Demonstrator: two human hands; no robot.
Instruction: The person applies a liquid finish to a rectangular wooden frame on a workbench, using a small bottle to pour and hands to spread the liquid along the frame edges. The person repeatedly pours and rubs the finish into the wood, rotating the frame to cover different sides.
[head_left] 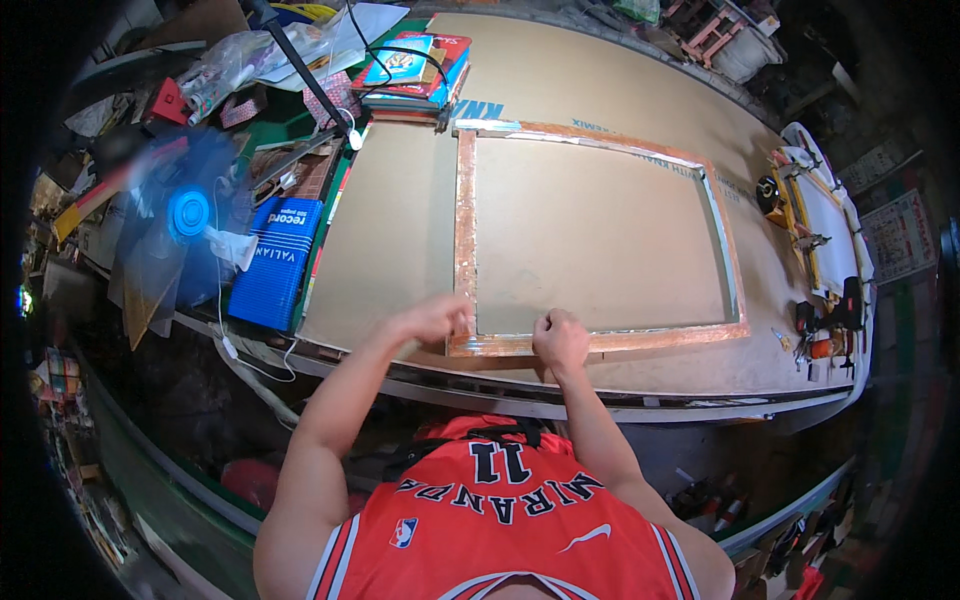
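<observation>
A rectangular wooden frame (466, 220), reddish-brown with pale whitish patches, lies flat on a brown board (390, 230). My right hand (562, 342) is closed round the near rail of the frame, close to its near left corner. My left hand (432, 318) is at the lower end of the frame's left rail, its fingers blurred by motion. Whether it holds anything or touches the wood, I cannot tell.
Beyond the frame's left corner is a stack of books (415, 75). A blue record book (278, 262) and a blue fan (188, 215) are at the left. Yellow clamps (815, 230) and a dark power drill (848, 305) lie along the right edge.
</observation>
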